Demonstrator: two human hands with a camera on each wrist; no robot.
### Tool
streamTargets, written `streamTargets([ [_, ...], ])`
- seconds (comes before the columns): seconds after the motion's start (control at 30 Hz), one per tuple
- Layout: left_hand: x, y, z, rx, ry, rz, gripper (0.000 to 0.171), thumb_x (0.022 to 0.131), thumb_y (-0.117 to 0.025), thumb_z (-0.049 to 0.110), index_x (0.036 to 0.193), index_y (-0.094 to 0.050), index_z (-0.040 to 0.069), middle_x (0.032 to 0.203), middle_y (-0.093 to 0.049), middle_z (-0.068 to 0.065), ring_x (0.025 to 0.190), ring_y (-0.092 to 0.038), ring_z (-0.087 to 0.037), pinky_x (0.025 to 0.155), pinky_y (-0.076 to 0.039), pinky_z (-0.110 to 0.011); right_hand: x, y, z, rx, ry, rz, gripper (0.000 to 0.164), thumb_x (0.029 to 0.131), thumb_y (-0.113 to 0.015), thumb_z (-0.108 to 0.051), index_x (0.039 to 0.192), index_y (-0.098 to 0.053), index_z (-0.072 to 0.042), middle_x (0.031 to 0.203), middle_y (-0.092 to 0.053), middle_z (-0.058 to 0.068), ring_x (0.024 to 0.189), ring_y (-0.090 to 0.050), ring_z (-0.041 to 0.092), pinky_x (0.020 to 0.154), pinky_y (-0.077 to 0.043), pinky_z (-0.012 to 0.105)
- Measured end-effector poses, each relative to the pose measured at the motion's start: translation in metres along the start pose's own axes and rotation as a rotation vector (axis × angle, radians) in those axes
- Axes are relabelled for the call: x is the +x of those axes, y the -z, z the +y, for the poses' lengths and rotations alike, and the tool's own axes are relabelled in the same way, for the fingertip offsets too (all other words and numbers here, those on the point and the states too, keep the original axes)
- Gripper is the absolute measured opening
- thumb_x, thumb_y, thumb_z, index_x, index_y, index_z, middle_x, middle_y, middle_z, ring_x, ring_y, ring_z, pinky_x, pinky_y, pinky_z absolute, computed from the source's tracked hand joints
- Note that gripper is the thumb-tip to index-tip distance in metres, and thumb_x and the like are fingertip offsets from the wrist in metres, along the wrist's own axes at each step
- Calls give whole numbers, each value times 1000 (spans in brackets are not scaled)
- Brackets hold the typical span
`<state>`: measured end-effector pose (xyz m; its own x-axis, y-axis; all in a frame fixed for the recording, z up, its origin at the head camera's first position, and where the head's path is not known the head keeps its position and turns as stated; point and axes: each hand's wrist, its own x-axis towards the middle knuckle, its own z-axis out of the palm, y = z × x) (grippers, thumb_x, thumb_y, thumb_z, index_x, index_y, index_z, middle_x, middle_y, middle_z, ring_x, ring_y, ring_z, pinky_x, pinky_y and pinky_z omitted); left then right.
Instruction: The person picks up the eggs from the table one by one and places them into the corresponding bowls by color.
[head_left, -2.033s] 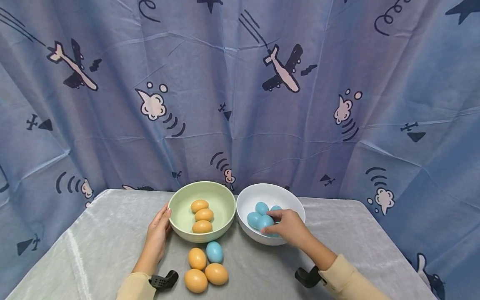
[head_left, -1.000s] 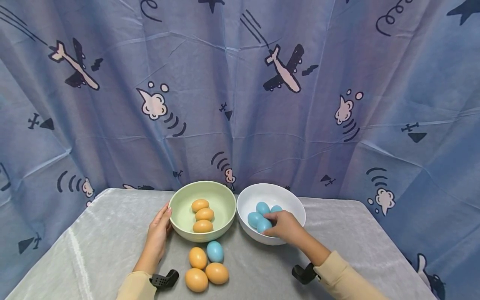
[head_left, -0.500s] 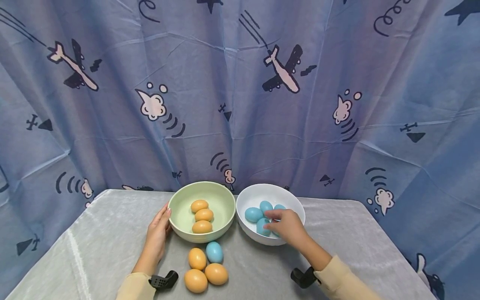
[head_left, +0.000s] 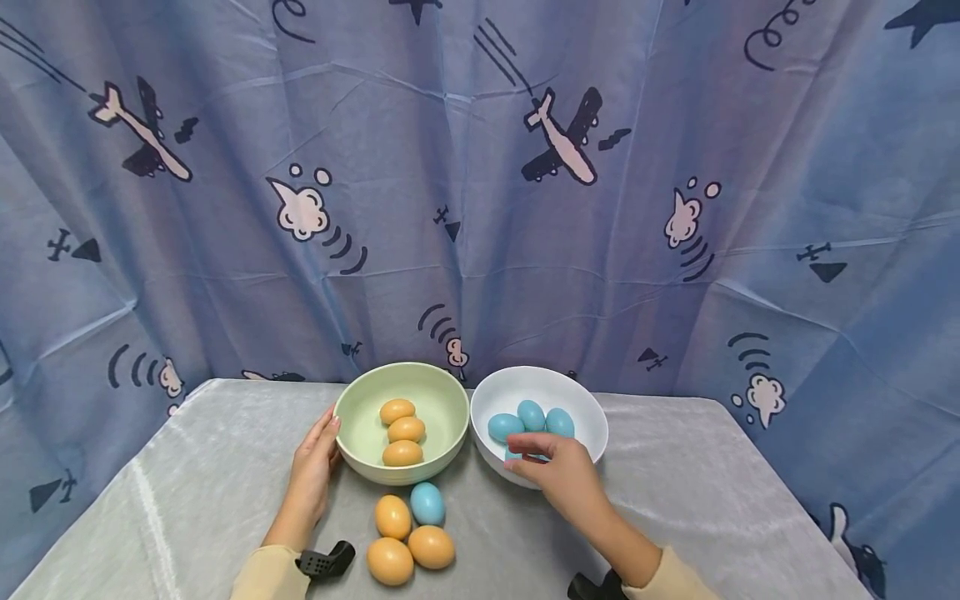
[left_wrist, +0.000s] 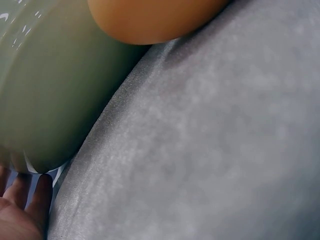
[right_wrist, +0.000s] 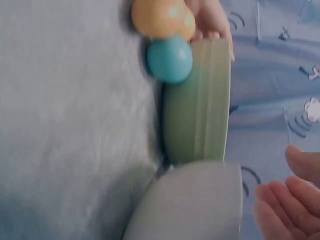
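Blue egg (head_left: 427,504), the loose one: on the grey tablecloth (head_left: 660,492), just in front of the green bowl (head_left: 442,417); whether egg and bowl touch is hard to tell. Three loose yellow eggs (head_left: 432,547) cluster close beside it, on your side of the green bowl.

White bowl (head_left: 588,408) stands just right of the green bowl. At least four sorted blue eggs (head_left: 530,415) show in it; your hand may hide more. Three bowled yellow eggs (head_left: 406,430) lie in a row inside the green bowl.

Your left hand (head_left: 315,458) rests against the left side of the green bowl, fingers fairly straight along its wall, holding no egg. Your right hand (head_left: 558,471) is over the near part of the white bowl, to the right of the green bowl; thumb and fingers stand well apart, nothing visible between them.

Step in hand reads as sorting by colour, with the loose blue egg the odd one out. To do it well, clear the white bowl's rim before you swing toward the front of the green bowl. Come down on the egg from above and pinch it across its middle; a smooth shell could slip at the ends. Mind the yellow neighbours: a nudge may set them rolling. Light steadying pressure on the green bowl should suffice.
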<state>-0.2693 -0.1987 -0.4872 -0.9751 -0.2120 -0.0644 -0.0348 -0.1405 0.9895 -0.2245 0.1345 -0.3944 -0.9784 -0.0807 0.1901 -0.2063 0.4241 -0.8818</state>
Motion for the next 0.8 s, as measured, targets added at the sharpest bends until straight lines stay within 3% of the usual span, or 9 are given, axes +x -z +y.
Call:
streamTargets([
  [0.13,0,1,0,4,-2,-1,65,105,-42,48,159,-24,18,165,-25,-2,149,-32,-22,97,-38,-11,-8,-7,-1,41,18,-26,30,77,-84,-10,104,-77,-1,102,-77,12,100,-73,25,87,-59,27],
  [0.33,-1,0,0,2,0,-2,64,105,-42,48,159,-24,19,165,-25,-1,149,-32,-22,110,-35,-23,-16,-15,-2,86,-2,-81,34,76,-85,-11,107,-76,1,108,-76,16,103,-72,30,86,-58,23],
  [0.57,-1,0,1,-1,1,1,65,105,-42,49,159,-24,19,165,-25,-1,149,-32,-22,101,-37,-15,-20,-24,1,117,-18,-148,37,76,-84,-9,109,-74,4,109,-74,21,101,-72,33,82,-59,22],
  [0.8,-1,-1,1,1,-2,-3,65,105,-42,49,159,-24,18,165,-25,-1,149,-31,-22,116,-34,-28,-21,-34,5,127,-14,-204,38,77,-84,-12,109,-73,5,109,-74,22,100,-72,33,80,-60,24],
])
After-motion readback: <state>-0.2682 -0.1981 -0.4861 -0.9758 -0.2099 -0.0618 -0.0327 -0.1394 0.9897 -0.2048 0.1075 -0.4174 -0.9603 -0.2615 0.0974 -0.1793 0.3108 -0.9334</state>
